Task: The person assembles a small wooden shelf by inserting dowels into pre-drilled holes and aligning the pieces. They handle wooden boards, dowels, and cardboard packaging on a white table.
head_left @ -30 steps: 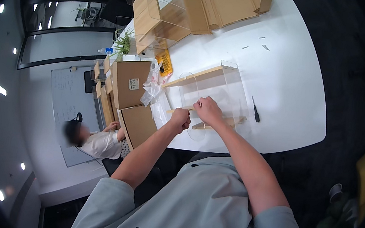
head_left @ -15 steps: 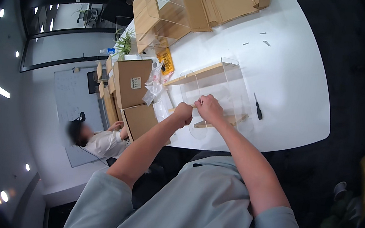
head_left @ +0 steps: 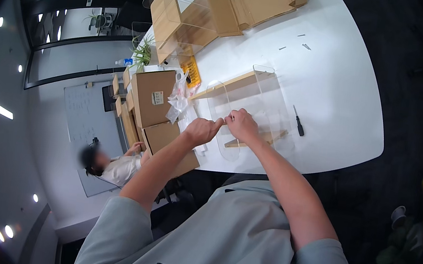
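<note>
My left hand is closed, its fingertips pinched at the edge of a clear acrylic side panel. Right beside it, my right hand bends its fingers inward, also in a pinch. What lies between the fingertips is too small and covered to name. Both hands are over a partly built shelf: two clear panels stand with a long wooden board between them at the far side. A second wooden board spans them close to me. To the right, a screwdriver with a black handle lies on the table.
Several screws lie on the white table. Behind the shelf are a yellow bit case, plastic bags and cardboard boxes. Farther back stand another wood-and-acrylic shelf and opened cardboard. A person sits at left.
My left hand has turned, its fist loosening into a flatter pinch with the fingers reaching toward my right hand. My right hand keeps its place. The view has shifted slightly.
</note>
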Demonstrator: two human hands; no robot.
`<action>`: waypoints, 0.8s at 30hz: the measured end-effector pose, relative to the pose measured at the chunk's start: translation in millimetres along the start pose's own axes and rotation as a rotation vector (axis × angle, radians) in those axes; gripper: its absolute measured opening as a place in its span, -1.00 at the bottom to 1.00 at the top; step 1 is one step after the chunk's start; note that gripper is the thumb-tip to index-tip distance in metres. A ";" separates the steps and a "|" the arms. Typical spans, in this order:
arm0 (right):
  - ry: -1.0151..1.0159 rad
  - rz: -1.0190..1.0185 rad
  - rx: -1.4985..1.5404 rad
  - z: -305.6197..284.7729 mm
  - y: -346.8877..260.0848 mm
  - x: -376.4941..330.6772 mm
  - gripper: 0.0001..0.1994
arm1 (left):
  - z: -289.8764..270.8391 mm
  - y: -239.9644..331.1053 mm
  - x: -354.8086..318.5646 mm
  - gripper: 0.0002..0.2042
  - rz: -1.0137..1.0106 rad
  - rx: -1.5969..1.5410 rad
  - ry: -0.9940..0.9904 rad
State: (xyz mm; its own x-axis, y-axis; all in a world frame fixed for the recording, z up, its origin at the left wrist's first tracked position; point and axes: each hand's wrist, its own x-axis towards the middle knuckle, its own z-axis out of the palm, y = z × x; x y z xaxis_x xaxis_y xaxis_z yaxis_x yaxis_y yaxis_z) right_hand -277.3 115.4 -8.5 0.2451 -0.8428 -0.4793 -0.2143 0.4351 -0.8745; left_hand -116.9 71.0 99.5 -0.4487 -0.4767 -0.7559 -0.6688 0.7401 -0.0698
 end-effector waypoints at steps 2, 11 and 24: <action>-0.009 0.003 0.002 0.4 -0.9 -0.7 -0.67 | -5.9 -10.6 2.0 -0.89 0.198 0.212 -0.016; 0.004 0.001 -0.017 -1.0 -2.2 0.7 -0.69 | 5.3 13.7 -7.8 -0.82 -0.173 -0.258 0.134; 0.003 -0.012 -0.002 0.1 -0.6 -1.1 -0.68 | 25.4 -11.4 -7.2 -0.76 -0.649 -1.011 0.260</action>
State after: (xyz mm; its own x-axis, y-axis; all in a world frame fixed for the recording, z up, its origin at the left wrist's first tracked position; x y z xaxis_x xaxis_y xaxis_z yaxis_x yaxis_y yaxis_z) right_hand -277.3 116.2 -7.5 0.2451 -0.8485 -0.4689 -0.2137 0.4245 -0.8798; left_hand -91.0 78.0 89.2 0.1107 -0.7852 -0.6092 -0.9186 -0.3148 0.2389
